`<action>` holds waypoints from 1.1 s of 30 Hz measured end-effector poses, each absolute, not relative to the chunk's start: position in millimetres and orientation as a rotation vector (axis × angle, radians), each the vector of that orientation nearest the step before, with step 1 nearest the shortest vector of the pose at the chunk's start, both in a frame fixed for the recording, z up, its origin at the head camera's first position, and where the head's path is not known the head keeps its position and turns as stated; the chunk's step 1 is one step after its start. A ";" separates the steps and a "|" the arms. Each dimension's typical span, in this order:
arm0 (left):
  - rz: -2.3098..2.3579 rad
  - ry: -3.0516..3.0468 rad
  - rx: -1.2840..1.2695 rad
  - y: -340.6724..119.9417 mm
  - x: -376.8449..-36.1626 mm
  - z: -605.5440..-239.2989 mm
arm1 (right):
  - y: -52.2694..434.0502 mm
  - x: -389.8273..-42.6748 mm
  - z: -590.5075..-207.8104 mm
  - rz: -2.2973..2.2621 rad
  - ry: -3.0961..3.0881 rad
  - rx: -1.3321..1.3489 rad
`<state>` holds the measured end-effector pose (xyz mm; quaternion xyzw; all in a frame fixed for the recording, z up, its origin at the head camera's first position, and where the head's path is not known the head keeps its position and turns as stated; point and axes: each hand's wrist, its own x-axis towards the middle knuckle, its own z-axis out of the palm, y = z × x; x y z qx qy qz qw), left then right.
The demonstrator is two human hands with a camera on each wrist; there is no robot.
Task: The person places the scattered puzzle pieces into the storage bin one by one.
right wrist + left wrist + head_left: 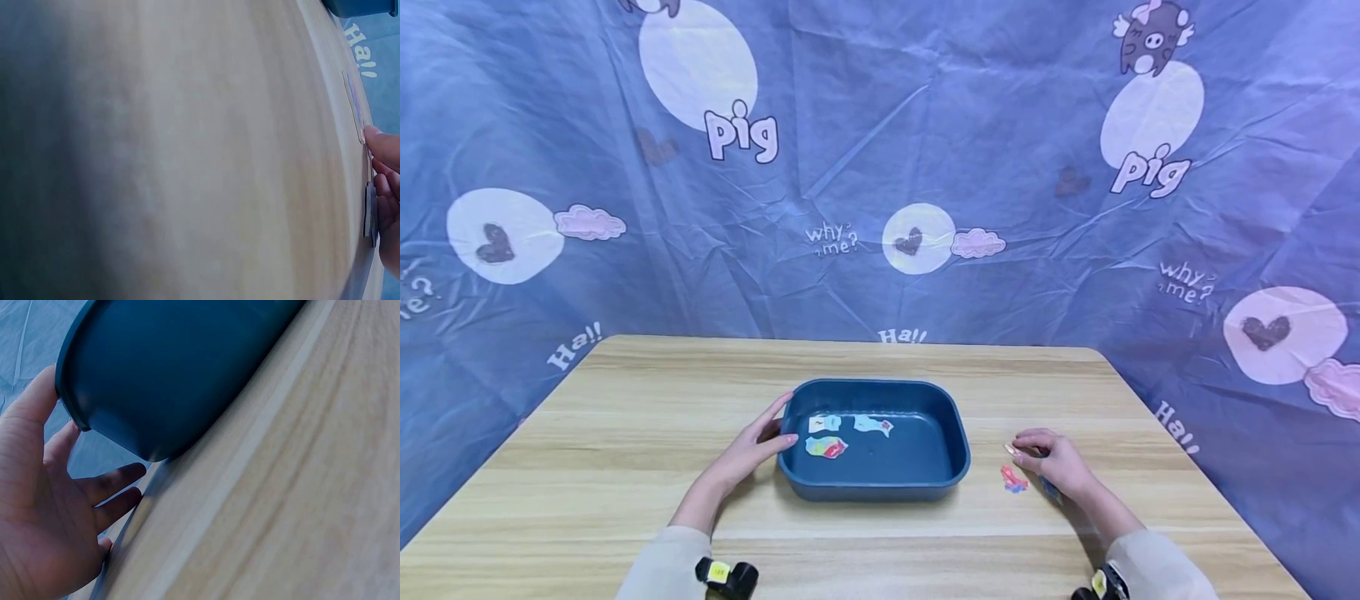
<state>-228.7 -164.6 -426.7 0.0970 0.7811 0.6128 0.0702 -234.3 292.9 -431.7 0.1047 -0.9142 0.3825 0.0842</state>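
Note:
A dark blue rectangular plastic tub (872,492) stands on the table; the left wrist view shows its outer wall (162,369). My left hand (748,450) grips its left rim, thumb over the edge and fingers outside. Inside lie three flat, irregular printed pieces, one of them yellow, green and red (826,447). To the right of the tub, my right hand (1056,462) has its thumb and fingers at a small pale printed piece (1011,449). More flat pieces (370,212) are held under its curled fingers. A red and blue piece (1013,479) lies beside that hand.
The light wood-grain table (700,375) reaches back to a blue printed cloth (850,167), which hangs behind and along both sides. A black wrist camera (730,577) sits on the left sleeve, and another (1105,583) on the right.

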 end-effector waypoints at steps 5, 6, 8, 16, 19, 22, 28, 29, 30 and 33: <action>1.847 2.349 0.296 -165.5 -228.6 -426.4 | 290.9 -235.9 -430.2 1.137 -2.735 0.295; 1.848 2.348 0.296 -165.7 -228.6 -426.5 | 290.4 -236.4 -430.0 1.130 -2.734 0.296; 1.848 2.348 0.294 -165.8 -228.6 -426.7 | 289.2 -236.6 -429.4 1.120 -2.726 0.299; 1.846 2.347 0.285 -164.8 -228.0 -426.3 | 288.4 -236.9 -430.7 1.090 -2.730 0.274; 1.851 2.342 0.285 -164.2 -227.2 -425.1 | 287.9 -236.7 -432.1 1.068 -2.718 0.266; 1.850 2.344 0.284 -164.1 -226.8 -424.2 | 287.0 -237.3 -433.2 1.038 -2.709 0.265; 1.842 2.352 0.291 -165.2 -228.1 -425.3 | 286.2 -238.2 -432.1 1.012 -2.704 0.283; 1.841 2.351 0.293 -165.2 -228.2 -425.3 | 286.1 -238.4 -431.7 1.014 -2.703 0.285; 1.840 2.352 0.292 -165.3 -228.2 -425.4 | 285.8 -238.5 -431.1 1.016 -2.701 0.287; 1.842 2.347 0.294 -165.3 -228.5 -425.6 | 285.4 -238.4 -430.2 1.026 -2.699 0.278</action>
